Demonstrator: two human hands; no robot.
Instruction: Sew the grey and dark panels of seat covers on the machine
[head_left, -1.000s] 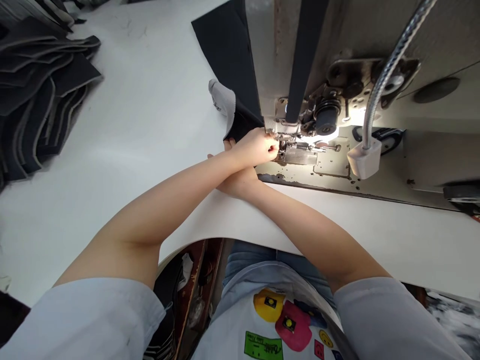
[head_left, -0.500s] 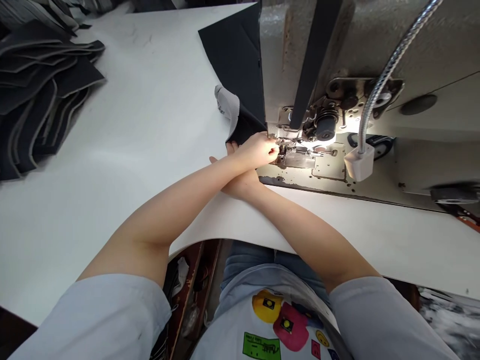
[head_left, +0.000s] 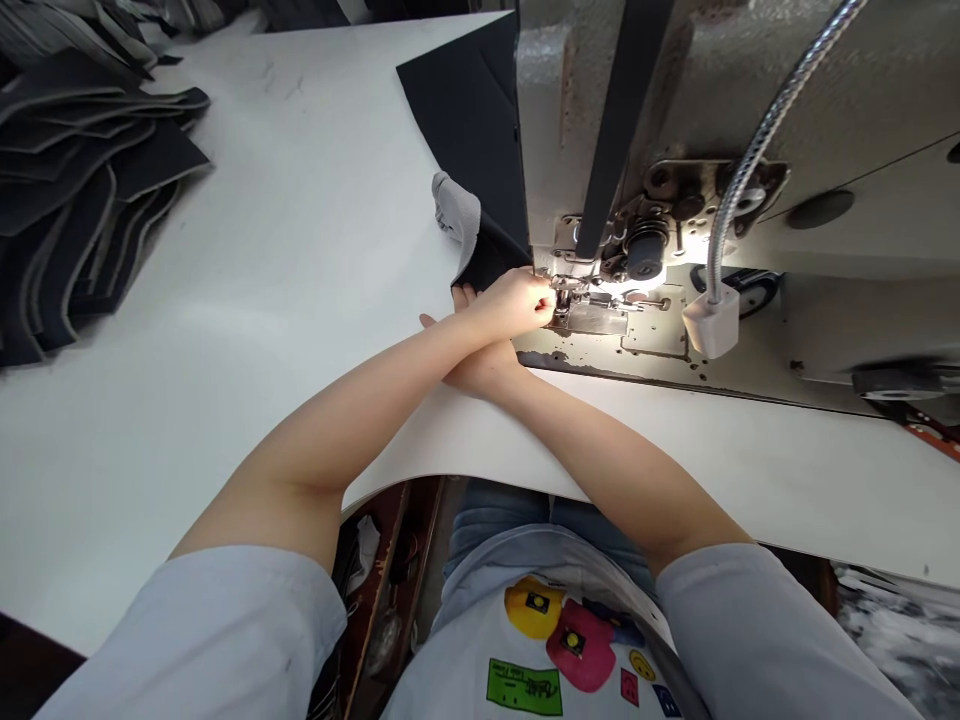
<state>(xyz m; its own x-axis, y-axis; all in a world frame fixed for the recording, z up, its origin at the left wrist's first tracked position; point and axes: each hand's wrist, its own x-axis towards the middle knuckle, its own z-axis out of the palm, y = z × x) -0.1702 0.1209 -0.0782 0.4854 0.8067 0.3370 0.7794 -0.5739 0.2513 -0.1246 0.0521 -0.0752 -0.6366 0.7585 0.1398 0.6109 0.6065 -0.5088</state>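
Observation:
A black piece of fabric with a grey underside lies at the left side of the sewing machine, its near end curled up. My left hand crosses over my right one, its fingers curled beside the presser foot and needle. The black fabric runs up to this hand, but what lies inside its fingers is hidden. Underneath, my right hand rests with fingers stretched toward the left. Its fingertips reach the fabric's curled edge, and its palm is partly covered by my left wrist.
A pile of black pieces with grey undersides lies on the white table at the left. A lamp on a flexible metal neck hangs right of the needle area. The table's curved front edge is near my body.
The view has shifted slightly, so the machine appears a little farther left. Both hands and the black fabric stay practically where they were.

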